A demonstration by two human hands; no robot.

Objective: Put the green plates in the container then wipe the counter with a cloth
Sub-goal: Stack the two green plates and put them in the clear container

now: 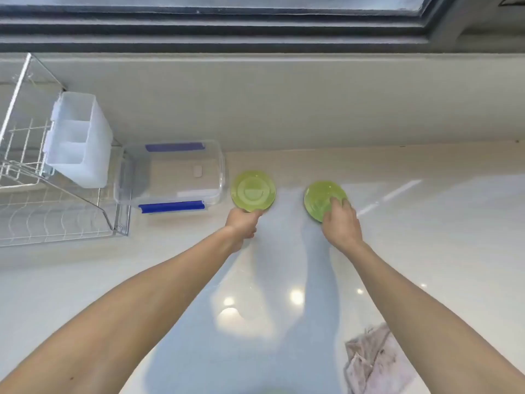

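Observation:
Two small green plates are on the pale glossy counter (426, 223). My left hand (243, 223) grips the near rim of the left green plate (252, 190), which sits just right of the container. My right hand (341, 223) holds the right green plate (319, 199) by its near right edge, fingers over the rim; this plate looks tilted. The clear plastic container (170, 177) with blue clips stands open at the back left, with nothing visible inside. A crumpled grey-white cloth (372, 362) lies on the counter near the front right, beside my right forearm.
A white wire dish rack (34, 211) fills the left side, with a white plastic cutlery holder (79, 137) hung on it next to the container. A pale wall and a dark window frame (255, 32) run behind the counter.

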